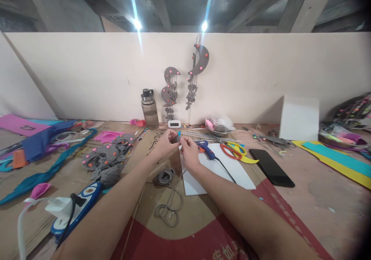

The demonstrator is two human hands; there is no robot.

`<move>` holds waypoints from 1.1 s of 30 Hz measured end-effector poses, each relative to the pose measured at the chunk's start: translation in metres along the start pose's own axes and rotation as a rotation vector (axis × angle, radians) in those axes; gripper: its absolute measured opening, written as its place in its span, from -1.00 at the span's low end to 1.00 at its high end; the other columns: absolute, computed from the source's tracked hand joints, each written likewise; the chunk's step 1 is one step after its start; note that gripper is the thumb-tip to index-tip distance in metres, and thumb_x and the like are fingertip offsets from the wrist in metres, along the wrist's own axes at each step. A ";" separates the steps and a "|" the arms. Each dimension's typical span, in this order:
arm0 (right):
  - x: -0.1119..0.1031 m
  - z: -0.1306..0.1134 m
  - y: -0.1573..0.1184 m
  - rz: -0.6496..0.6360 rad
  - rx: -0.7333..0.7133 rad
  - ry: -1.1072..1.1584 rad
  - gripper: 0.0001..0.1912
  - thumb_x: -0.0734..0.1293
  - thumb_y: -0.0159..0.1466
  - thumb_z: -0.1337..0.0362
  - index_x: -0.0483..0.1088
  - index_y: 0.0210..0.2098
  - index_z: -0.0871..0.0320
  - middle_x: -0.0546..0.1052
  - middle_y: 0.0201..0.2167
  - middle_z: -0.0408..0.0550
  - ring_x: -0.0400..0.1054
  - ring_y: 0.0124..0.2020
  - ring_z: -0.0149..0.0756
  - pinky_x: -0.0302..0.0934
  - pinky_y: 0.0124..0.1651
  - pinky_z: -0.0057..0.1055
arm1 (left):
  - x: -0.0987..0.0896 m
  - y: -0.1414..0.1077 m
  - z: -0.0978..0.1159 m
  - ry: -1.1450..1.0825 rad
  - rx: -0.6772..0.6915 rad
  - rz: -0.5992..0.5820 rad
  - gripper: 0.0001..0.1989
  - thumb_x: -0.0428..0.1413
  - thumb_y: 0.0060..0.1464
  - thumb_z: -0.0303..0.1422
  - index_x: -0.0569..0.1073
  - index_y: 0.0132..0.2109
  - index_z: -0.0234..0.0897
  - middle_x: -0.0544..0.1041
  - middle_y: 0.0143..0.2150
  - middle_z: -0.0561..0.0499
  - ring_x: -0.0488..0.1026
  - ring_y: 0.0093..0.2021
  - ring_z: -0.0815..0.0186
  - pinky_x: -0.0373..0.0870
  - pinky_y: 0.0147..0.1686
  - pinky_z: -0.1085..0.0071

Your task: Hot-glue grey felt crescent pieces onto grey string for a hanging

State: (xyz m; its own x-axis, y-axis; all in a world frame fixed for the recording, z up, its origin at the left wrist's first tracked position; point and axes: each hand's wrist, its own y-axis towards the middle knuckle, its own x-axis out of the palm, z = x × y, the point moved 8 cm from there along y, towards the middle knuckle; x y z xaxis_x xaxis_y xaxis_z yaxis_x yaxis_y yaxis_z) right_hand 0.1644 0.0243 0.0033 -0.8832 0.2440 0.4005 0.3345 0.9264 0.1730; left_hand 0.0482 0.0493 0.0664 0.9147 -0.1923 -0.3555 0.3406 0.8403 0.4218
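Observation:
My left hand (165,144) is closed on a small grey piece (176,138), with a bit of blue showing at its top. Close against it, my right hand (189,152) pinches at the same piece; its fingertips partly hide the piece. Just right of my hands, a blue glue gun (207,149) lies on a white board (218,173). Below my hands, a coil of grey cord (164,177) rests on the cardboard (176,225), its loose loops trailing toward me.
Red-handled scissors (231,151) and a black phone (271,168) lie to the right. Grey crescents with coloured dots (107,155) and a blue power strip (89,194) are at left. A bottle (150,111) and a small white clock (174,124) stand by the wall.

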 end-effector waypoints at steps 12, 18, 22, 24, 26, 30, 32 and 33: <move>0.000 -0.014 -0.003 -0.015 -0.131 -0.208 -0.71 0.31 0.20 0.04 0.42 -0.26 0.14 0.42 -0.37 -0.16 0.23 -0.35 -0.36 0.14 -0.34 -0.45 | 0.006 -0.004 -0.010 -0.182 -0.140 -0.068 -0.66 0.18 -0.06 -0.41 0.36 -0.09 -0.29 0.51 -0.14 -0.08 0.44 -0.39 0.37 0.28 -0.66 0.56; 0.000 -0.017 -0.002 -0.019 -0.190 -0.245 -0.75 0.29 0.23 0.07 0.41 -0.28 0.13 0.40 -0.40 -0.18 0.19 -0.39 -0.37 0.15 -0.33 -0.45 | 0.010 -0.003 -0.013 -0.240 -0.136 -0.079 -0.73 0.17 -0.04 -0.41 0.38 -0.13 -0.30 0.53 -0.30 0.01 0.32 -0.64 0.50 0.25 -0.70 0.54; 0.000 -0.020 -0.002 -0.016 -0.202 -0.271 -0.76 0.29 0.23 0.08 0.41 -0.27 0.12 0.40 -0.40 -0.18 0.21 -0.39 -0.37 0.16 -0.32 -0.45 | 0.009 -0.003 -0.014 -0.256 -0.140 -0.055 -0.74 0.18 -0.06 -0.41 0.40 -0.15 -0.29 0.53 -0.31 0.02 0.34 -0.62 0.48 0.27 -0.70 0.54; 0.001 -0.023 -0.003 -0.017 -0.212 -0.293 -0.76 0.29 0.23 0.09 0.41 -0.27 0.13 0.39 -0.41 -0.18 0.20 -0.39 -0.37 0.16 -0.32 -0.44 | 0.008 -0.003 -0.012 -0.243 -0.144 -0.043 -0.75 0.16 -0.05 -0.41 0.41 -0.15 -0.30 0.54 -0.30 0.01 0.33 -0.62 0.47 0.27 -0.71 0.53; 0.002 -0.027 -0.005 -0.021 -0.234 -0.319 -0.77 0.29 0.22 0.10 0.42 -0.27 0.13 0.37 -0.42 -0.18 0.20 -0.38 -0.36 0.15 -0.31 -0.44 | 0.006 -0.003 -0.011 -0.231 -0.149 -0.028 -0.75 0.15 -0.05 -0.42 0.41 -0.15 -0.30 0.54 -0.28 -0.01 0.32 -0.61 0.47 0.26 -0.73 0.53; 0.002 -0.034 -0.006 -0.016 -0.274 -0.356 -0.80 0.29 0.22 0.13 0.42 -0.28 0.14 0.35 -0.44 -0.18 0.20 -0.38 -0.35 0.14 -0.29 -0.42 | 0.006 -0.004 -0.006 -0.251 -0.148 -0.021 -0.73 0.17 -0.06 -0.41 0.41 -0.14 -0.30 0.55 -0.20 -0.05 0.37 -0.53 0.44 0.29 -0.72 0.55; 0.001 -0.036 -0.005 -0.004 -0.275 -0.351 -0.79 0.29 0.22 0.13 0.42 -0.28 0.14 0.35 -0.43 -0.17 0.20 -0.37 -0.34 0.15 -0.29 -0.41 | 0.007 -0.005 -0.003 -0.284 -0.155 -0.032 -0.72 0.19 -0.05 -0.39 0.41 -0.14 -0.29 0.55 -0.19 -0.06 0.42 -0.46 0.39 0.35 -0.69 0.55; 0.000 -0.036 -0.005 0.002 -0.275 -0.344 -0.79 0.29 0.22 0.13 0.42 -0.28 0.14 0.36 -0.43 -0.17 0.20 -0.37 -0.33 0.15 -0.28 -0.41 | 0.007 -0.005 -0.002 -0.304 -0.163 -0.038 -0.72 0.20 -0.05 -0.38 0.41 -0.14 -0.28 0.55 -0.19 -0.06 0.44 -0.43 0.37 0.38 -0.67 0.53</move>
State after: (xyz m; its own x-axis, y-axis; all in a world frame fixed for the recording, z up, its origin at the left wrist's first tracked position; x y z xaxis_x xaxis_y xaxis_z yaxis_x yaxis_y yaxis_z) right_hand 0.1744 0.0092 0.0349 -0.9251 0.3699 0.0858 0.3698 0.8265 0.4245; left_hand 0.0526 0.0446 0.0596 0.9332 -0.3469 -0.0937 0.3593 0.8947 0.2653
